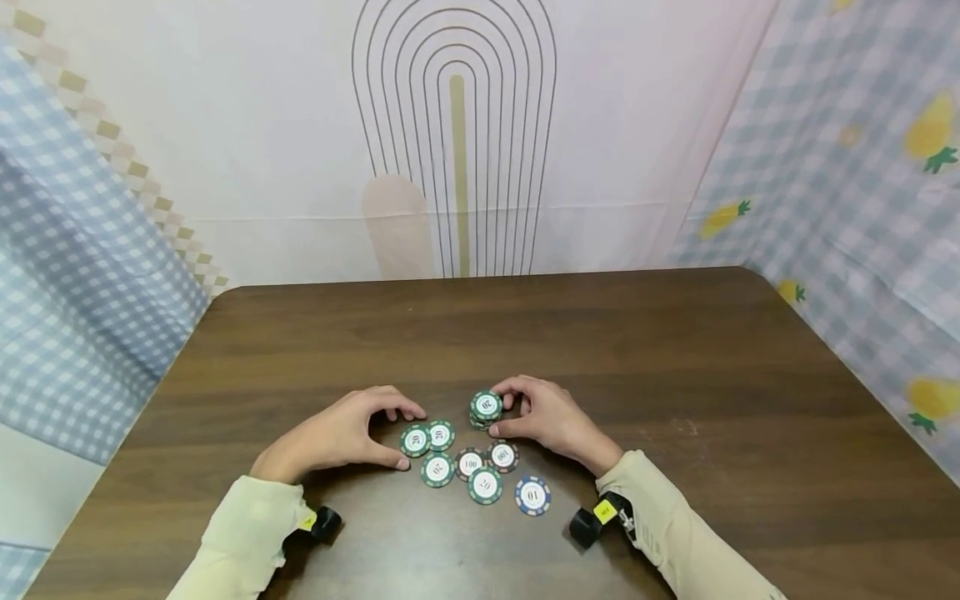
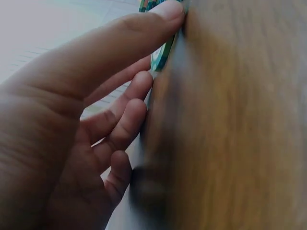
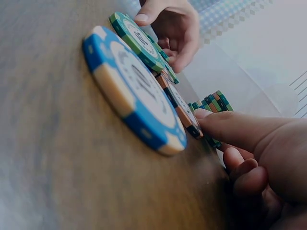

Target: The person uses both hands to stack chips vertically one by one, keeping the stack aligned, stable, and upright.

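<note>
My right hand (image 1: 551, 417) holds a small stack of green poker chips (image 1: 487, 407) by its side, thumb and fingers curled at its edge. In the right wrist view the thumb lies against that stack (image 3: 218, 101). To the left, my left hand (image 1: 341, 429) arches beside two overlapping green chips (image 1: 415, 441), its thumb and index finger spread around them. Nearer me lie another green chip (image 1: 437, 469), two black-edged chips (image 1: 503, 455) and a further green chip (image 1: 485, 486) overlapping one of them. A blue chip (image 1: 532, 496) lies apart at the right.
The brown wooden table (image 1: 675, 350) extends around the chips. Behind it hangs a pale cloth (image 1: 285, 133) with arch lines. Blue checked cloths (image 1: 847, 208) flank both sides. A black wrist camera (image 1: 585, 527) sits low over the table by the right sleeve.
</note>
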Demonstrator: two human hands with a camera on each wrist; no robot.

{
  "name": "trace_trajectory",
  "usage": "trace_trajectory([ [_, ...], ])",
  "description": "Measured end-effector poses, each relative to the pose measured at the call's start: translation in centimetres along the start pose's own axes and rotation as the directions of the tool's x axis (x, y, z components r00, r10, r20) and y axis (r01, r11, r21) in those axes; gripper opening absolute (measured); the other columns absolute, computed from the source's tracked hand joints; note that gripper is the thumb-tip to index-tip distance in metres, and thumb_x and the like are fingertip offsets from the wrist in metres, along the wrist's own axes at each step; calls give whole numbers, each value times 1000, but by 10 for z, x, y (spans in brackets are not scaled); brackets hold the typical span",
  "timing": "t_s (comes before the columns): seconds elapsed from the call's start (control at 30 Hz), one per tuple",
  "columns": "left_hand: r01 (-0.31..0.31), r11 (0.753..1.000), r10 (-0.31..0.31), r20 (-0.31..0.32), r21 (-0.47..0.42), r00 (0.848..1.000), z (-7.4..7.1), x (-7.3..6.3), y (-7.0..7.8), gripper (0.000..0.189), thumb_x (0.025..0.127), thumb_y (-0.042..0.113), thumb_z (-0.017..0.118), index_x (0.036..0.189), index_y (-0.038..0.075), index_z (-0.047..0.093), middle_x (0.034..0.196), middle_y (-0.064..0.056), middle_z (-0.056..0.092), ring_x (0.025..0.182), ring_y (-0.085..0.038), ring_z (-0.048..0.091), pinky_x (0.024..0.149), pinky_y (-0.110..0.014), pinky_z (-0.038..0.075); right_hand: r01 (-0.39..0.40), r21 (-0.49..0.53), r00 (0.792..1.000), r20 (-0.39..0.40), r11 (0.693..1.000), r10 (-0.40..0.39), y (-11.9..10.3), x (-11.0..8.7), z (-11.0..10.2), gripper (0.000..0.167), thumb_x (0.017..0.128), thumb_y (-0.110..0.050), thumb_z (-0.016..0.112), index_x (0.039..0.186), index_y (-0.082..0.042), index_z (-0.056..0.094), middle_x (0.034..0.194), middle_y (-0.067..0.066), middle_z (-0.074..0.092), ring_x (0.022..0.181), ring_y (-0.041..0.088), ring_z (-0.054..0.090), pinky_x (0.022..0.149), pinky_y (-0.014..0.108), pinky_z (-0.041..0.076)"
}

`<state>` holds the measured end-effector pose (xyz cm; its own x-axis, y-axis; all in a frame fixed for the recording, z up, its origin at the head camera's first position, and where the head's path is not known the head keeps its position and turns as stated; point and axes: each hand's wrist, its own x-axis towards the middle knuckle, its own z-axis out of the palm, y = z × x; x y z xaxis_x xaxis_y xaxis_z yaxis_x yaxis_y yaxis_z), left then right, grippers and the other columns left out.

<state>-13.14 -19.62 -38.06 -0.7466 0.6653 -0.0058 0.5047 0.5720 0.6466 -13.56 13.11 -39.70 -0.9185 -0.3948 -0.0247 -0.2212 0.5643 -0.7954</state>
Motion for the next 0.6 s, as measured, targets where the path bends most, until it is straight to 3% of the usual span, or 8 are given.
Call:
trace_trajectory([
  [0.23, 28, 998, -28, -3, 60, 1000, 8, -2, 7, 33, 85, 34, 89, 115, 31, 73, 107, 17, 63, 97, -9, 53, 86, -33, 49, 1, 3, 1000, 11, 1000, -1, 1, -4, 3, 40, 80, -25, 93, 114, -17, 75, 94, -4, 62, 68, 12, 51, 62, 26, 42],
  [0.43, -17, 987, 24, -40, 162, 999, 8, 0, 13, 34, 80, 26, 86, 111, 32, 73, 104, 20, 62, 93, -6, 56, 82, -31, 50, 11, 7, 1000, 4, 1000, -11, 3, -3, 3, 40, 81, -22, 92, 116, -14, 75, 93, -4, 62, 67, 11, 51, 61, 25, 42],
  [0.6, -56, 991, 64, -70, 121, 995, 3, 2, 13, 35, 81, 20, 81, 114, 28, 73, 103, 19, 64, 96, -6, 59, 87, -32, 52, 24, 5, 1000, -5, 1000, -24, 3, 1, 2, 40, 80, -22, 92, 116, -15, 75, 93, -4, 62, 67, 10, 51, 60, 25, 42],
])
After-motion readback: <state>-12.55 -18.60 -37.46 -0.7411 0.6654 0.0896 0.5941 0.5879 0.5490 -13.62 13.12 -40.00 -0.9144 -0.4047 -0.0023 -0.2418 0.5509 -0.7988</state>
